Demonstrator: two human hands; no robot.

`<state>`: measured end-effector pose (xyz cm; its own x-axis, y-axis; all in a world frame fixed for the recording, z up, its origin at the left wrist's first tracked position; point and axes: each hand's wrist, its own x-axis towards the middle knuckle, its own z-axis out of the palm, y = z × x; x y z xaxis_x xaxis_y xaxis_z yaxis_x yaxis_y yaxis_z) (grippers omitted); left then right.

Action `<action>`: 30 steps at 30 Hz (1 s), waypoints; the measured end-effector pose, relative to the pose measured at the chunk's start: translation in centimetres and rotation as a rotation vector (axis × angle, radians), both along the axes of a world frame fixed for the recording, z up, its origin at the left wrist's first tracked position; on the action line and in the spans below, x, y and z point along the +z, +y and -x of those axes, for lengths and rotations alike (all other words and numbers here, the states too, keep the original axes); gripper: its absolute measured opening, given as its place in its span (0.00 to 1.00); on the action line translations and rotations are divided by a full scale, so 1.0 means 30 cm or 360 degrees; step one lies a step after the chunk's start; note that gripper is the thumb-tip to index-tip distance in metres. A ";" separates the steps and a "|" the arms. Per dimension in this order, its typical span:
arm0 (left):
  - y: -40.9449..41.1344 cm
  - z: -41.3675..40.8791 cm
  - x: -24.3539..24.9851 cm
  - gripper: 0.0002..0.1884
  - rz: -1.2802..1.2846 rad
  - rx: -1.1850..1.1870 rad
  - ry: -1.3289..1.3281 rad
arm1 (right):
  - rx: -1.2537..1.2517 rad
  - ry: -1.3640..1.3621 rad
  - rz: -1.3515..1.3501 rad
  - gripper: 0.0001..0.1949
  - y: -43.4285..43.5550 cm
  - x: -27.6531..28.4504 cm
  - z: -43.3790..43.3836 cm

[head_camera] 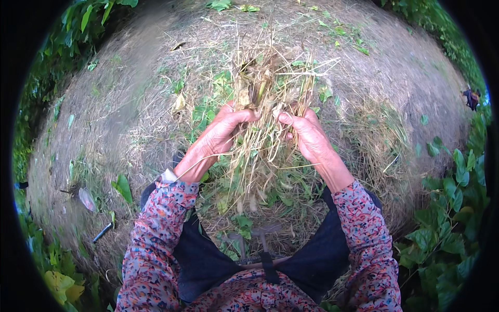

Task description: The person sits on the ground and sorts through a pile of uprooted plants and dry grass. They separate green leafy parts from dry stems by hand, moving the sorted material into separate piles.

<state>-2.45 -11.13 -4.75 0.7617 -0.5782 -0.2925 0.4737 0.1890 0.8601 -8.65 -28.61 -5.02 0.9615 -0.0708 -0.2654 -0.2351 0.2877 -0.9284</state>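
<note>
A loose bundle of dry straw and grass stems (259, 136) is held up in front of me, between both hands. On its left side my left hand (230, 124) grips the stems, thumb on top, with fingers hidden behind them. My right hand (304, 130) pinches the right side of the same bundle, its thumb pointing inward. Pale, torn-looking stem ends and dry leaf bits stick out above the hands, while thinner stalks hang down below them. Green leaves (202, 113) lie on the ground just beyond my left hand.
Dry cut grass covers the ground (156, 97). A heap of grass (378, 136) lies at right. A clear plastic piece (87, 199) and a thin dark rod (102, 232) lie at left. Leafy plants (444, 234) border both sides. My knees are spread around the near ground.
</note>
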 end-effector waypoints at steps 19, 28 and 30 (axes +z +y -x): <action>-0.035 0.024 -0.016 0.26 -0.0243 0.0110 -0.0376 | -0.0184 -0.0064 0.0165 0.13 0.021 -0.038 -0.006; 0.001 -0.012 0.006 0.18 -0.0170 0.0233 -0.0190 | -0.0183 0.0046 -0.0295 0.14 -0.022 -0.001 -0.007; 0.002 -0.019 -0.004 0.18 -0.0191 0.0301 -0.0215 | -0.0255 0.0092 -0.0326 0.13 -0.011 0.018 -0.003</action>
